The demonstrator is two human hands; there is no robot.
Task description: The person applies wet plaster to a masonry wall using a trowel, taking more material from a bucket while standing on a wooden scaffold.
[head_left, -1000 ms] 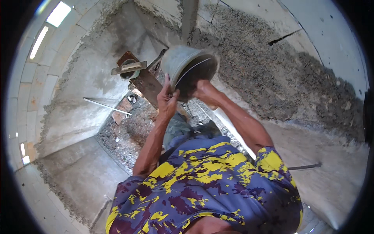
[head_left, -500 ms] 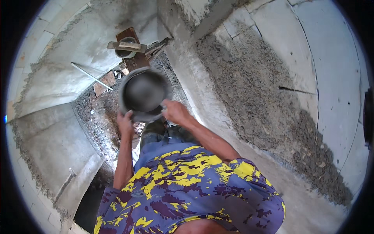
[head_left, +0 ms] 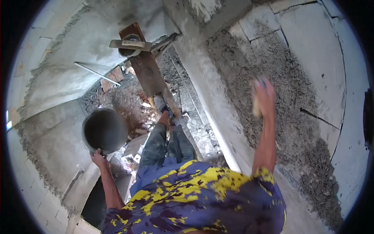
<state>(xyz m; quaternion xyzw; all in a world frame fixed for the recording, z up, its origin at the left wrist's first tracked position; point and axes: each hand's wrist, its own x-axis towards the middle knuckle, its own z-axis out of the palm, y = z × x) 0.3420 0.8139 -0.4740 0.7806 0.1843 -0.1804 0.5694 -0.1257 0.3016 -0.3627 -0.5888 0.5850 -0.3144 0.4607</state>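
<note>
Bucket (head_left: 103, 118) shifted left, gritty wall (head_left: 298, 80), littered floor (head_left: 130, 102)

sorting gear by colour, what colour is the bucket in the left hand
The bucket is grey, dark inside; the head view shows it best.

Motion-blurred right grip (head_left: 265, 95), soft light, black corners.

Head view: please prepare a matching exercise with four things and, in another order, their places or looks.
1. bucket
2. trowel
3. rod
4. right hand

A. thin and pale, left of the board
B. in front of the rough wall
C. held by the left hand
D. lying across the small pot

Pairs: 1-C, 2-D, 3-A, 4-B
</note>
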